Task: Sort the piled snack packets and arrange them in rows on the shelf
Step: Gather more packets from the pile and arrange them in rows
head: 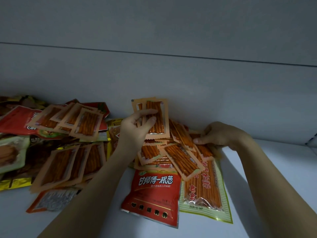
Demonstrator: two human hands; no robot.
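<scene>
Most of the frame is the white shelf point(274, 177) and its grey back wall point(171, 74), and across the shelf floor lies an unsorted heap of snack packets point(56, 143), overlapping at every angle, from the left edge to past the middle. No tidy row shows anywhere, so by my judgement the sorting is only begun and nearly all the arranging is left.

Next in size, a red packet point(152, 191) and a green-striped packet point(204, 188) lie flat side by side near the front, partly under smaller ones.

Smaller again, the left hand point(135, 129) is curled round a short stack of orange-bordered stick packets point(155, 115), thumb across the front, holding them upright above the pile. The right hand point(217, 134) rests on the small packets just right of it, thumb pinching the edge of one orange packet point(193, 140).

How many packets the left hand holds is hard to say. The heap's left end is cut off, dim and blurred, and the lower layers are hidden.
</scene>
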